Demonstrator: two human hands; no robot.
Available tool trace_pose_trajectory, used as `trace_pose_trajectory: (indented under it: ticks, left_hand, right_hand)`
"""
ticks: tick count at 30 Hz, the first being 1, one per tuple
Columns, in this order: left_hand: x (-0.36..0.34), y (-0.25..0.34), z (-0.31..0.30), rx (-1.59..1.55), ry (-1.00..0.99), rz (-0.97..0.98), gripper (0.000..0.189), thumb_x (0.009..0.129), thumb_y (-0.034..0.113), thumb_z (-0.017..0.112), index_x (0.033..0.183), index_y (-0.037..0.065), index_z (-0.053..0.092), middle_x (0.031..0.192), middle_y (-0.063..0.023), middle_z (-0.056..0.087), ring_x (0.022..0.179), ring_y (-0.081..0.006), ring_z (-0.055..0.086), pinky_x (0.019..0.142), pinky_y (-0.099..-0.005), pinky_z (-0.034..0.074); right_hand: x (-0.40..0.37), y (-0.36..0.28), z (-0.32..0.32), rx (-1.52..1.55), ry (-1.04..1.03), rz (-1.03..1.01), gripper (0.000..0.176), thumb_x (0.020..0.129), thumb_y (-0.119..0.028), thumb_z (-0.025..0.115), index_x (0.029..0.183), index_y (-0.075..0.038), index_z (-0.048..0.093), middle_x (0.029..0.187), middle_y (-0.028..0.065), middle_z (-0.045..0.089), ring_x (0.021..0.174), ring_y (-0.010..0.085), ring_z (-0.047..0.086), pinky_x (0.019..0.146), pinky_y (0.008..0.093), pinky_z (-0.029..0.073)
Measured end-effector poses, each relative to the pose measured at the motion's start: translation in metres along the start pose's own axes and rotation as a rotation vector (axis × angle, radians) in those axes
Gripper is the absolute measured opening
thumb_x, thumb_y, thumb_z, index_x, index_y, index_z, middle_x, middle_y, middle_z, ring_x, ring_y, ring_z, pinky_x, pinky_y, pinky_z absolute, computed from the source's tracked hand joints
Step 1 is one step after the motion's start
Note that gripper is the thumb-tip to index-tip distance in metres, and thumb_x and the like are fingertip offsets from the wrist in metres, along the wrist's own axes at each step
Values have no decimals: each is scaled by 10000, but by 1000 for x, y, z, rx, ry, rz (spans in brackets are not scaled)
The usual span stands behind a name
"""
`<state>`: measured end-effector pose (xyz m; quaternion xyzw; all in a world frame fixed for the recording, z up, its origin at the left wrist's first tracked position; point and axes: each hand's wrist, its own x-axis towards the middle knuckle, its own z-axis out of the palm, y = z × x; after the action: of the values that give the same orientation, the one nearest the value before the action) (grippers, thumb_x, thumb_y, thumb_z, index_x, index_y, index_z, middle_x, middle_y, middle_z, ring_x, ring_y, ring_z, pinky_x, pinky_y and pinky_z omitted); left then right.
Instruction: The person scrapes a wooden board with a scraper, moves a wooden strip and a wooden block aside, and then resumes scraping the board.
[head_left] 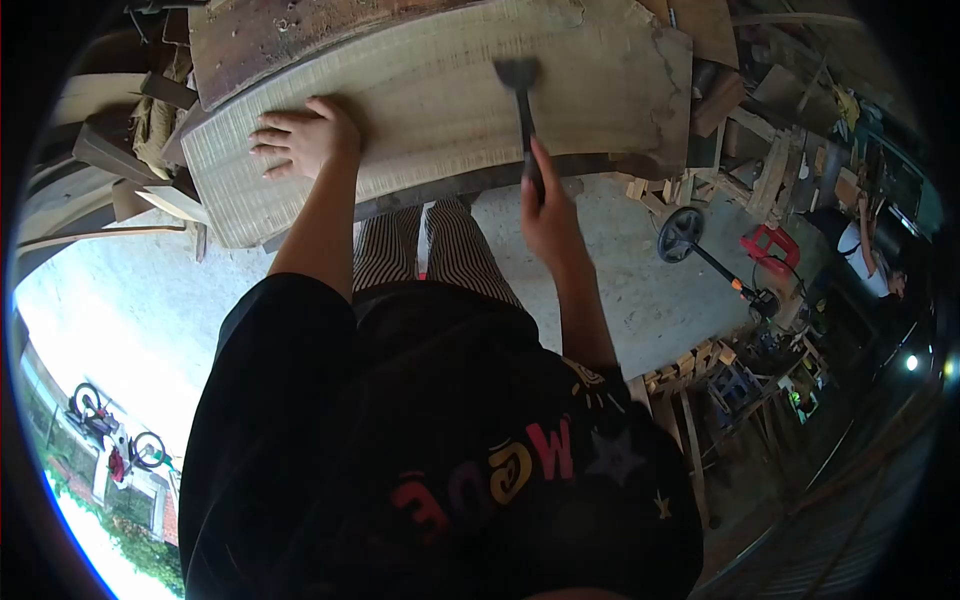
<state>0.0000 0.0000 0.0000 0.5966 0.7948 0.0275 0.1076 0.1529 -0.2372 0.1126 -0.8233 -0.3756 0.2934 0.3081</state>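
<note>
A long, pale wooden board [425,100] with visible grain lies across the bench in front of me. My left hand [312,140] rests flat on its left part, fingers spread toward the left edge. Fingers wrapped round the handle, my right hand [547,205] holds a black scraper [520,90] with a wide, flared head. That head is over the right half of the board, slightly blurred, and its handle slants down past the board's near edge.
Behind the board lies a darker, worn plank [255,40]. Wood offcuts [130,160] are stacked at the left, more at the right. A black wheel on a shaft [682,232] and a red tool [770,245] sit on the right floor. Another person [868,250] is at the far right.
</note>
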Motion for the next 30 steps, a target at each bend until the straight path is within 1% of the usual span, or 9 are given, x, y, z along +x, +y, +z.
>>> trace_pose_trajectory:
  ticks: [2,5,9,13,16,18,25,28,30]
  left_hand:
    - [-11,-3,-2,45,-14,-12,809,897,512,315,1483,1,95,1534,-274,54,1433,-413,8,1096,-632,11]
    - [9,5,-2,19,27,1,812,892,516,320,1485,6,101,1535,-270,57,1433,-413,12,1096,-633,16]
    - [4,1,0,15,11,-13,815,889,521,323,1487,14,102,1538,-265,57,1433,-413,13,1095,-635,17]
    - [5,3,0,20,30,-9,820,884,525,327,1488,18,104,1540,-260,49,1434,-408,15,1094,-637,18]
    - [4,2,3,19,41,-11,822,881,526,328,1489,19,103,1541,-261,47,1436,-405,15,1092,-640,14]
    - [3,1,2,1,49,-3,823,881,526,328,1489,21,102,1541,-261,47,1436,-403,15,1091,-641,12]
    - [3,1,2,17,41,4,821,883,530,320,1490,24,98,1538,-269,47,1436,-407,3,1084,-649,7]
    - [4,3,3,10,47,4,816,887,529,316,1491,25,98,1538,-270,42,1436,-409,1,1083,-651,6]
    - [3,1,2,-3,53,13,812,889,527,314,1491,27,98,1538,-271,40,1435,-410,-1,1082,-651,5]
  right_hand:
    - [24,-29,-17,55,-71,319,534,963,-164,462,1460,-228,279,1283,239,530,1174,396,518,957,427,440]
    - [47,-25,-5,85,-88,341,524,965,-162,450,1456,-235,282,1264,231,545,1142,410,531,903,436,470]
    - [-4,-19,0,63,-81,314,527,961,-154,452,1455,-228,284,1284,218,537,1143,406,530,896,434,480]
    - [-14,-15,3,24,-15,167,537,953,-144,461,1454,-232,290,1279,226,538,1136,405,534,897,436,485]
    - [31,-27,-5,0,-50,227,535,954,-153,463,1455,-221,289,1292,221,531,1134,397,545,907,435,476]
    - [61,-41,-13,81,-148,456,528,959,-160,457,1457,-211,286,1309,218,519,1148,389,544,938,424,452]
    - [42,-33,-11,97,-143,421,514,967,-158,444,1455,-212,294,1301,224,524,1180,387,522,976,399,420]
    - [53,-33,-9,-28,-37,198,513,964,-161,451,1452,-210,303,1307,224,519,1183,386,519,984,398,417]
    - [71,-36,-9,107,-87,378,513,961,-173,459,1449,-211,309,1309,220,521,1185,382,521,981,398,424]
